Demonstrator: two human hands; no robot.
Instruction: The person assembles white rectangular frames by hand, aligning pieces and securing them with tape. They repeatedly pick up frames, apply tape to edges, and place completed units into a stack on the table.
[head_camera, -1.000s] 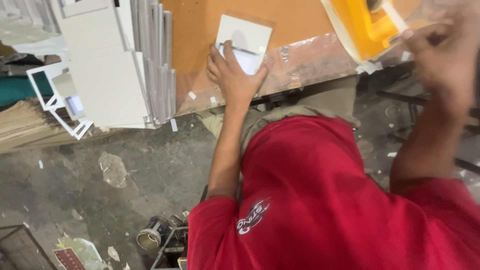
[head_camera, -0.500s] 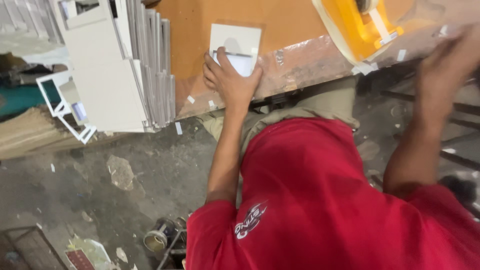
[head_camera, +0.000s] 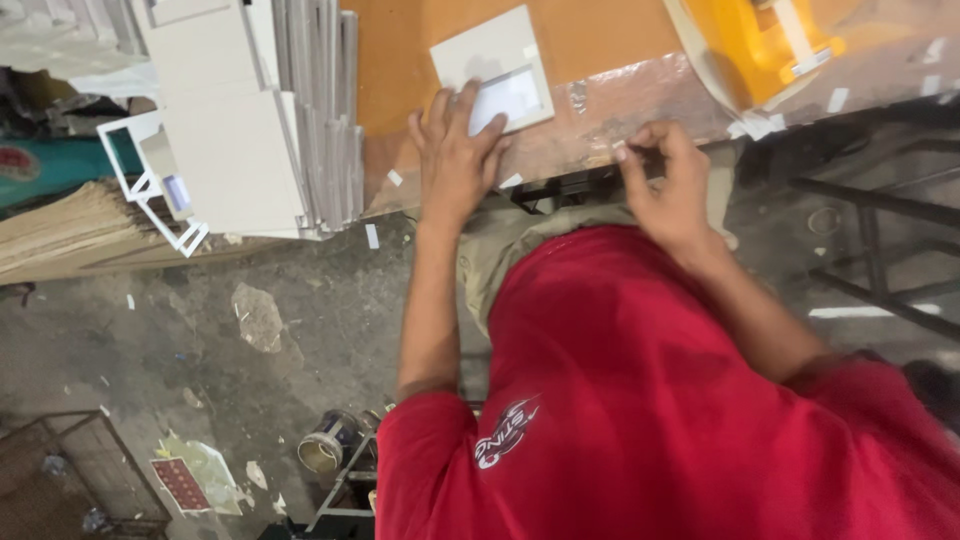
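Note:
A white square plate (head_camera: 487, 62) with a paler rectangle on its face lies on the orange table top (head_camera: 600, 30). My left hand (head_camera: 455, 160) presses flat on the plate's near edge, with its fingers spread over the pale rectangle. My right hand (head_camera: 670, 190) is at the table's front edge, where clear film (head_camera: 640, 100) covers the wood. Its thumb and fingers are pinched together there. Whatever is between the fingertips is too small to make out. My red shirt (head_camera: 640, 400) fills the lower right.
A yellow object (head_camera: 770, 40) with white strips sits on the table at the upper right. Stacked white panels (head_camera: 250, 130) and white frames (head_camera: 150, 190) stand at the left. On the dirty floor are a paint can (head_camera: 325, 455) and a wire crate (head_camera: 70, 470). Dark metal bars (head_camera: 870, 250) run at the right.
My right hand has come down from the upper right to the table's front edge and pinched its fingers. My left hand stays on the white plate.

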